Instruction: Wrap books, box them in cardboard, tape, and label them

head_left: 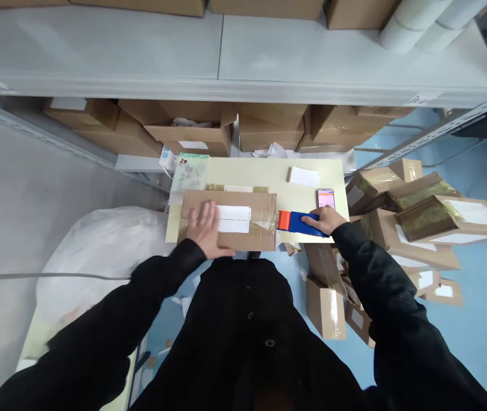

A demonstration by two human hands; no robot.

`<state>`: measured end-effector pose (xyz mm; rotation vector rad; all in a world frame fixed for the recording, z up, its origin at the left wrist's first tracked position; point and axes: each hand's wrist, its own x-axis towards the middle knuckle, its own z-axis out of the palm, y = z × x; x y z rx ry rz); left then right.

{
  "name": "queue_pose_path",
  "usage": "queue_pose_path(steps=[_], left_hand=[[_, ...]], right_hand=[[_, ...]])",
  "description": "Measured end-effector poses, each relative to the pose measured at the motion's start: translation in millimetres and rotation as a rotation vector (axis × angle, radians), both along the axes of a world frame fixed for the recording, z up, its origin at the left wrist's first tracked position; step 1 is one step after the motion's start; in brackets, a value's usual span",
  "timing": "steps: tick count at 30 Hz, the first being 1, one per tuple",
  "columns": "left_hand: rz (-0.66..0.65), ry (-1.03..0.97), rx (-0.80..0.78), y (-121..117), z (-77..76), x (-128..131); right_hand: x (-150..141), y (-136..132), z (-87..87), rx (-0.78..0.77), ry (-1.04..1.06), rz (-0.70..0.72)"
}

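Observation:
A closed cardboard box [260,200] with a white label [234,219] lies lengthwise along the front of the pale worktable [298,171]. My left hand [204,228] rests flat on the box's top, left of the label, fingers spread. Clear tape shows near its right end. In my right hand [326,219] is a blue and orange tape dispenser [303,222], its orange end up against the right side of the box. Just behind that hand lies a phone [326,198] with a lit screen.
A stack of white slips [304,177] and a printed sheet [189,171] lie on the table. Open cartons [192,134] fill the shelf behind, beneath a grey upper shelf [269,51]. Taped parcels [423,234] are piled at right; a white plastic bag [101,245] bulges at left.

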<state>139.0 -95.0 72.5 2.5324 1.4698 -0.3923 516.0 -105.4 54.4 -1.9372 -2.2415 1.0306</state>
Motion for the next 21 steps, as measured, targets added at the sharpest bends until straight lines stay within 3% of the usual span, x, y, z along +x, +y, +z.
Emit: queue_pose_path(steps=[4, 7, 12, 16, 18, 21], left_hand=[[-0.294, -0.155, -0.137, -7.6, -11.9, 93.7], [-0.347, -0.210, -0.116, -9.0, -20.3, 130.7], [-0.324, -0.202, -0.109, -7.6, -24.8, 125.2], [-0.322, -0.181, -0.110, -8.5, -20.5, 123.1], [-0.334, -0.159, -0.110, -8.5, -15.5, 127.6], [-0.370, -0.079, -0.098, -6.5, -5.7, 138.8]], right_hand=[[1.3, 3.3, -1.9, 0.006, 0.031, 0.017], [2.1, 1.6, -4.7, -0.009, 0.066, 0.030], [32.0, -7.3, -9.3, -0.064, 0.078, 0.049], [59.6, -8.8, 1.6, -0.141, -0.162, 0.073], [46.2, -3.7, 12.7, -0.197, -0.327, 0.040], [-11.6, 9.4, 26.7, -0.184, -0.470, -0.043]])
